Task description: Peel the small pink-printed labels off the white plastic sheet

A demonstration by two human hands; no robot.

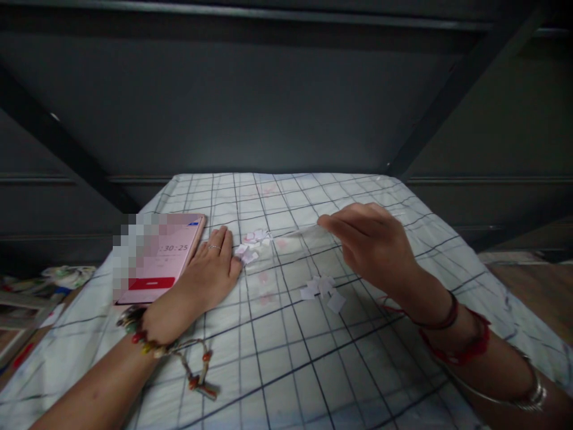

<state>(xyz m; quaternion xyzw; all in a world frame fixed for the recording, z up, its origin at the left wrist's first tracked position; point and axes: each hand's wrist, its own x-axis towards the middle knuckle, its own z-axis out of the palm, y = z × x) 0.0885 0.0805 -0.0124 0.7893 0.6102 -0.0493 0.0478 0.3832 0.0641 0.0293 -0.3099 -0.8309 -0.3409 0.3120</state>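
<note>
My right hand (373, 239) is raised over the right half of the table, its thumb and fingers pinched on the edge of a thin clear plastic sheet (301, 233). I cannot tell whether the sheet is part of a bag. The sheet stretches left towards a small heap of white paper pieces (257, 237). My left hand (215, 260) lies flat, palm down, between the phone and that heap, fingers stretched out. Below my right hand, a second cluster of white paper pieces (322, 288) lies loose on the cloth.
A checked white cloth (286, 364) covers the table. At the left lies a phone (156, 263) with a timer on its screen, partly blurred out. A dark panelled wall (286, 101) stands behind the table. Assorted items (58, 278) sit beyond the left edge.
</note>
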